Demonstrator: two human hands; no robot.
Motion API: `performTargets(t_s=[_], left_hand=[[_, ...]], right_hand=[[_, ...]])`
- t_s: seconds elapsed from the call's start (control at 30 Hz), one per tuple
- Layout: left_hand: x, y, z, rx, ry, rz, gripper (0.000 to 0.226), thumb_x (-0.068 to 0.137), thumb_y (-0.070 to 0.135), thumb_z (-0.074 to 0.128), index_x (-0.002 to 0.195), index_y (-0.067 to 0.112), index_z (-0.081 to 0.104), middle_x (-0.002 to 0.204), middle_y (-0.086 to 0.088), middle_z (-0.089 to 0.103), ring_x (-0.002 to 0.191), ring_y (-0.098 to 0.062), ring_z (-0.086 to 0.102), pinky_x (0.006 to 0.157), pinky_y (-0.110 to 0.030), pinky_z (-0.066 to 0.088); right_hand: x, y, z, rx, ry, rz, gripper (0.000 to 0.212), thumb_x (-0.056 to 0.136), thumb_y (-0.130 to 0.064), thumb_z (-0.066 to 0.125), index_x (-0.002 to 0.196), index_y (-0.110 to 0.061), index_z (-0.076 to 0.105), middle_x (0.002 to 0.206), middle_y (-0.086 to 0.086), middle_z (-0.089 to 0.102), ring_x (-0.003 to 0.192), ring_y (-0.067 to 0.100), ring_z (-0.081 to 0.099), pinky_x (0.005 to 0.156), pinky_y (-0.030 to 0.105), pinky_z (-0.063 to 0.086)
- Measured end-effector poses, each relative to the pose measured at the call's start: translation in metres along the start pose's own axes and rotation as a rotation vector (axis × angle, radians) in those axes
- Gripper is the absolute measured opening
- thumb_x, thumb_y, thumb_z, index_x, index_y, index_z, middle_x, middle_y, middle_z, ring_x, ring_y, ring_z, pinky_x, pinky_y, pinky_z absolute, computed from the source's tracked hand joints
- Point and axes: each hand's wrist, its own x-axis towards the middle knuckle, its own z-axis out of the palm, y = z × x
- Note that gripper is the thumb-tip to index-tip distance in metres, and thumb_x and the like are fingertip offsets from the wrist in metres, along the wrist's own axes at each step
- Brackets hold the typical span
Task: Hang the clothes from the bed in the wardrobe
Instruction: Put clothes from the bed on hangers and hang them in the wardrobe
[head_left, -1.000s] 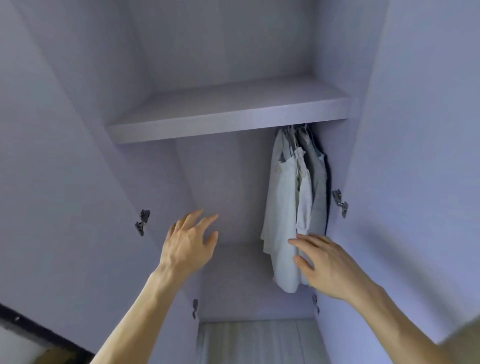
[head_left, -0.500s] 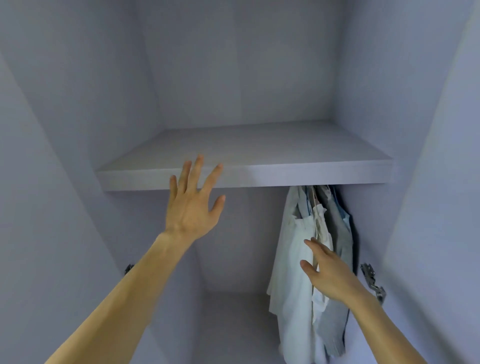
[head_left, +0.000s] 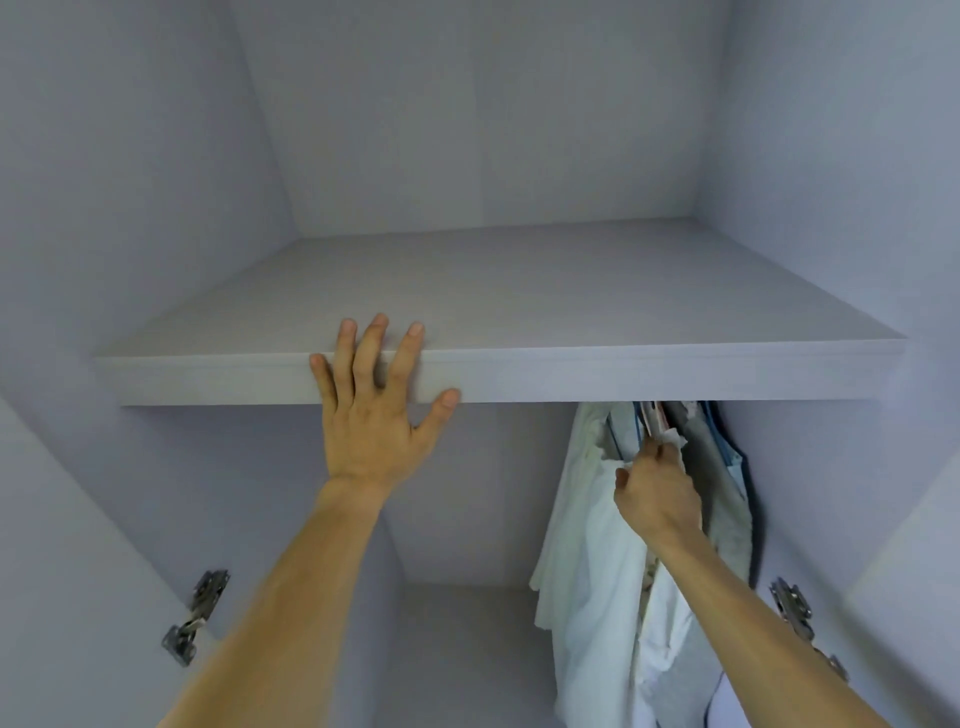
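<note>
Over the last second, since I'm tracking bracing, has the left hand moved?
Yes. The left hand rose from below the shelf onto its front edge.

Soft even light, wide-angle edge warping

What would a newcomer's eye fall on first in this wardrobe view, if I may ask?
The left hand lies spread on the front edge of the shelf, centre-left. Below the shelf on the right, the right hand pinches white fabric among the hanging clothes.
</note>
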Motion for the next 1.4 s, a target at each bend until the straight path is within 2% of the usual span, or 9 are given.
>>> performTargets(t_s=[0.1, 0.2, 0.27, 0.43, 0.97, 1.1, 1.2, 1.33, 1.4], left_hand=[[0.001, -0.001, 0.004, 0.007, 0.039, 0.011, 0.072, 0.092, 0.070, 0.039, 0.152, 0.032, 0.027, 0.156, -0.006, 0.023, 0.150, -0.034, 0.013, 0.120, -0.053, -0.004], [0.001, -0.002, 0.007, 0.015, 0.047, 0.017, 0.071, 0.093, 0.069, 0.040, 0.152, 0.032, 0.027, 0.156, -0.006, 0.023, 0.150, -0.033, 0.014, 0.120, -0.056, -0.001], [-0.001, -0.003, 0.008, 0.021, 0.035, 0.018, 0.071, 0.093, 0.069, 0.040, 0.152, 0.032, 0.026, 0.157, -0.006, 0.022, 0.150, -0.033, 0.013, 0.120, -0.056, -0.001], [-0.002, -0.003, 0.006, 0.041, 0.017, 0.012, 0.071, 0.094, 0.070, 0.037, 0.153, 0.032, 0.024, 0.157, -0.006, 0.023, 0.150, -0.033, 0.013, 0.121, -0.052, -0.005], [0.001, 0.005, -0.014, 0.082, -0.252, -0.071, 0.072, 0.095, 0.070, 0.028, 0.155, 0.035, 0.011, 0.162, -0.006, 0.011, 0.153, -0.028, -0.002, 0.121, -0.055, -0.004], [-0.004, 0.018, -0.035, -0.042, -0.226, -0.108, 0.067, 0.098, 0.054, 0.047, 0.156, 0.031, 0.023, 0.164, -0.006, 0.013, 0.154, -0.026, 0.004, 0.123, -0.054, 0.009], [-0.053, 0.031, -0.056, -0.212, -0.182, -0.278, 0.050, 0.094, 0.034, 0.060, 0.141, 0.025, 0.049, 0.156, -0.001, 0.028, 0.142, -0.021, 0.034, 0.111, -0.037, 0.036], [-0.129, 0.027, -0.075, -0.580, -0.732, -0.882, 0.026, 0.097, 0.047, 0.054, 0.117, 0.031, 0.058, 0.120, 0.011, 0.066, 0.106, -0.010, 0.064, 0.095, -0.036, 0.053], [-0.155, 0.019, -0.086, -0.680, -0.848, -1.022, 0.022, 0.101, 0.042, 0.052, 0.099, 0.024, 0.065, 0.096, 0.008, 0.076, 0.084, -0.007, 0.067, 0.086, -0.031, 0.054]], right_hand=[[0.012, -0.006, 0.009, -0.076, 0.016, 0.017, 0.048, 0.097, -0.023, 0.054, 0.138, 0.001, 0.044, 0.128, 0.017, 0.058, 0.114, 0.030, 0.060, 0.079, 0.037, 0.053], [0.018, -0.013, 0.012, -0.068, 0.025, -0.002, 0.044, 0.095, -0.023, 0.056, 0.133, -0.004, 0.047, 0.128, 0.021, 0.054, 0.114, 0.033, 0.057, 0.085, 0.037, 0.049], [0.022, -0.018, 0.012, -0.010, -0.022, 0.010, 0.042, 0.091, -0.019, 0.058, 0.129, -0.005, 0.050, 0.129, 0.024, 0.052, 0.105, 0.035, 0.059, 0.074, 0.033, 0.045], [0.031, -0.030, 0.005, 0.637, -0.293, 0.120, 0.014, 0.086, -0.005, 0.064, 0.081, -0.013, 0.054, 0.079, 0.010, 0.066, 0.059, 0.018, 0.063, 0.061, 0.032, 0.055], [-0.065, -0.069, -0.007, 0.923, -0.436, -0.113, 0.018, 0.091, -0.012, 0.069, 0.096, -0.005, 0.054, 0.089, 0.004, 0.060, 0.051, 0.012, 0.056, 0.051, 0.024, 0.049], [-0.120, -0.071, -0.006, 0.981, -0.549, -0.205, 0.017, 0.090, -0.012, 0.070, 0.091, -0.006, 0.054, 0.082, 0.002, 0.059, 0.051, 0.017, 0.055, 0.051, 0.028, 0.050], [-0.159, -0.073, -0.003, 0.936, -0.681, -0.300, 0.016, 0.092, -0.018, 0.069, 0.089, -0.014, 0.053, 0.067, 0.006, 0.062, 0.049, 0.020, 0.055, 0.061, 0.033, 0.051], [-0.203, -0.080, 0.015, 0.894, -0.895, -0.389, 0.014, 0.093, -0.012, 0.067, 0.091, -0.009, 0.053, 0.056, -0.005, 0.060, 0.048, 0.019, 0.054, 0.057, 0.026, 0.048], [-0.225, -0.081, 0.027, 0.870, -0.994, -0.407, 0.016, 0.091, -0.014, 0.070, 0.090, -0.009, 0.055, 0.064, -0.010, 0.063, 0.050, 0.018, 0.058, 0.054, 0.028, 0.049]])
